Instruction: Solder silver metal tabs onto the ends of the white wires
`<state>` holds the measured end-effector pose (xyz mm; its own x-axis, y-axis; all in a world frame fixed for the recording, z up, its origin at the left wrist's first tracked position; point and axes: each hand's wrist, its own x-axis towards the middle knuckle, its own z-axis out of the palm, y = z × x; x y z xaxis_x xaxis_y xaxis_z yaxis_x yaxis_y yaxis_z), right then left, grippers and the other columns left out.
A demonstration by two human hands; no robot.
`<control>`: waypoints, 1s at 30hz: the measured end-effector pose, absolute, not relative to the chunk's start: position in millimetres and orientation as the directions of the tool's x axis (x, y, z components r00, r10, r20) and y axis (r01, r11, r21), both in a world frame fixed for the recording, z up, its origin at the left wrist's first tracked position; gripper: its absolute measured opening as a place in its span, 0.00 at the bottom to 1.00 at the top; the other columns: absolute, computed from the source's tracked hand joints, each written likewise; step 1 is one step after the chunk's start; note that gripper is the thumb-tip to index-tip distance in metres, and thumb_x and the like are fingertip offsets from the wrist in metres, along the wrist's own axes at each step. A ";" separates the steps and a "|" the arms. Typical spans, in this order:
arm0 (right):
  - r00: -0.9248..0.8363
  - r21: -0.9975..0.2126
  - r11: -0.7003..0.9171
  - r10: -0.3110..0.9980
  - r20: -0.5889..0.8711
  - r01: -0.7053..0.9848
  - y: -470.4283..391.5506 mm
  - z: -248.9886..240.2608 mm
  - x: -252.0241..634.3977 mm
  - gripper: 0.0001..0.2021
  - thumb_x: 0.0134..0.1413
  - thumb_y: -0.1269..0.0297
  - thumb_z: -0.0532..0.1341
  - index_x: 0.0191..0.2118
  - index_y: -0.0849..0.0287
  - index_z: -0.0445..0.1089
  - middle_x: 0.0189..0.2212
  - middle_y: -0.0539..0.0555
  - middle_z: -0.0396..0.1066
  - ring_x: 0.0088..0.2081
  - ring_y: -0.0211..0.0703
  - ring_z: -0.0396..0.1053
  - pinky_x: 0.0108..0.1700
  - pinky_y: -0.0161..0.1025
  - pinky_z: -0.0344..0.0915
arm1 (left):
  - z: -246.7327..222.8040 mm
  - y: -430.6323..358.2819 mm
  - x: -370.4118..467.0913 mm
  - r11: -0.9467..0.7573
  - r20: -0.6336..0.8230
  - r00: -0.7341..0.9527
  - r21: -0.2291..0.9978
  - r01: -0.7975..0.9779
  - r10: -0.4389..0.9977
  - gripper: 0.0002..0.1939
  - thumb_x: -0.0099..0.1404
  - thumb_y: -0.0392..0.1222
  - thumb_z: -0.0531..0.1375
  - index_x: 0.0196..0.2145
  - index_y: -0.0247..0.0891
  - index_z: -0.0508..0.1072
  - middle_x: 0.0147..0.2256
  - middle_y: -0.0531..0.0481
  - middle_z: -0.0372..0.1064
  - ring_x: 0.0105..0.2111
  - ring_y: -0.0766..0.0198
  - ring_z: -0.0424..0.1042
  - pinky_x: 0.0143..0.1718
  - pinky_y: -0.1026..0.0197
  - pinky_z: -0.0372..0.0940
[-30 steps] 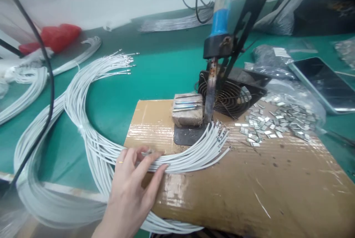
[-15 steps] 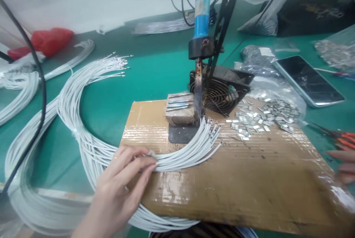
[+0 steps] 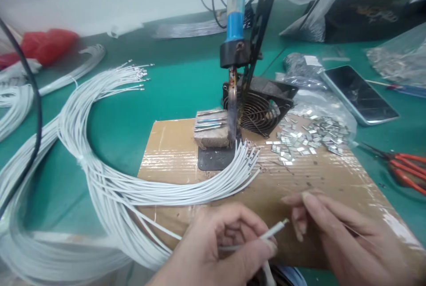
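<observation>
Between the thumb and fingers of my left hand is the end of a white cable, its small bared tip pointing right. Just right of that tip is my right hand, thumb and fingertips brought together; I cannot make out what is between them, and a faint thin line shows against that hand. Beyond both hands a bundle of white cables curves across the cardboard sheet, its stripped ends fanned beside the soldering iron. The iron hangs tip down in a black stand over a block with solder pieces.
A small black fan stands behind the iron. Small metal plates lie scattered on the right, near a phone and orange-handled pliers. More white cable bundles cover the left, with a black cord crossing in front.
My left hand has left the bundle and moved right and nearer, now with one cable end in it. My right hand has come in from the right edge to the cable tip.
</observation>
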<state>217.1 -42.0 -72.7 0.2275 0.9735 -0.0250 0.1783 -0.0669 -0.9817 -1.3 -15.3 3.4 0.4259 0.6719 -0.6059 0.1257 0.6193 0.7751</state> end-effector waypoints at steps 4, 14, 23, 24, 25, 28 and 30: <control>0.020 -0.997 -0.078 0.997 -0.078 0.015 -39.4 -58.9 200.9 0.06 0.61 0.56 0.69 0.37 0.48 0.85 0.26 0.50 0.75 0.25 0.36 0.75 0.27 0.26 0.71 | 2.8 -14.0 2.5 0.651 -0.620 0.383 0.757 0.059 0.685 0.19 0.65 0.57 0.69 0.35 0.36 0.74 0.23 0.58 0.63 0.18 0.74 0.56 0.19 0.70 0.50; -0.071 -0.976 -0.197 0.979 -0.191 -0.095 -30.9 -46.0 192.0 0.06 0.52 0.62 0.75 0.26 0.52 0.82 0.23 0.49 0.72 0.24 0.33 0.68 0.25 0.26 0.63 | -6.1 -18.4 4.0 0.684 -0.613 0.445 0.730 0.003 0.653 0.26 0.60 0.63 0.71 0.35 0.37 0.71 0.24 0.58 0.64 0.20 0.73 0.61 0.21 0.69 0.54; 0.006 -0.953 -0.186 0.981 -0.193 -0.238 -30.6 -47.5 198.8 0.16 0.57 0.54 0.72 0.23 0.55 0.74 0.20 0.47 0.64 0.24 0.34 0.63 0.26 0.30 0.63 | -5.9 -13.9 8.0 0.662 -0.578 0.427 0.747 -0.067 0.695 0.25 0.61 0.60 0.72 0.30 0.35 0.72 0.23 0.56 0.64 0.22 0.73 0.55 0.24 0.66 0.48; 0.057 -0.957 -0.155 0.983 -0.173 -0.246 -29.1 -49.9 199.9 0.15 0.58 0.54 0.71 0.24 0.54 0.74 0.20 0.46 0.63 0.23 0.34 0.62 0.25 0.29 0.63 | -5.2 -12.8 6.9 0.683 -0.598 0.420 0.726 -0.076 0.683 0.24 0.61 0.59 0.73 0.31 0.34 0.73 0.23 0.56 0.65 0.21 0.74 0.54 0.23 0.66 0.47; 0.097 -0.963 -0.133 0.982 -0.159 -0.236 -28.0 -52.3 200.8 0.14 0.59 0.55 0.71 0.25 0.53 0.75 0.21 0.46 0.63 0.23 0.33 0.62 0.25 0.28 0.63 | -4.6 -11.9 5.8 0.704 -0.617 0.415 0.705 -0.087 0.669 0.23 0.61 0.58 0.73 0.32 0.34 0.74 0.23 0.56 0.66 0.20 0.75 0.53 0.22 0.67 0.46; 0.094 -0.978 -0.132 0.984 -0.148 -0.160 -28.4 -55.9 199.9 0.10 0.59 0.59 0.72 0.28 0.53 0.80 0.22 0.49 0.70 0.23 0.33 0.65 0.25 0.27 0.64 | -3.9 -9.8 3.2 0.723 -0.629 0.403 0.677 -0.135 0.664 0.22 0.62 0.56 0.73 0.34 0.33 0.75 0.23 0.56 0.67 0.18 0.77 0.52 0.20 0.68 0.43; 0.037 -0.983 -0.148 0.988 -0.152 -0.110 -30.0 -53.6 195.7 0.07 0.59 0.59 0.71 0.30 0.53 0.83 0.24 0.51 0.74 0.23 0.35 0.69 0.24 0.27 0.67 | -4.2 -9.2 2.6 0.718 -0.618 0.402 0.675 -0.169 0.675 0.21 0.62 0.55 0.73 0.33 0.33 0.75 0.23 0.55 0.68 0.17 0.78 0.52 0.19 0.68 0.43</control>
<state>195.7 -30.0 -53.6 0.0367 0.9876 -0.1524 -0.1104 -0.1476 -0.9829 2.6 -9.2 -4.2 0.4019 0.6755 -0.6182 -0.1691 0.7183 0.6749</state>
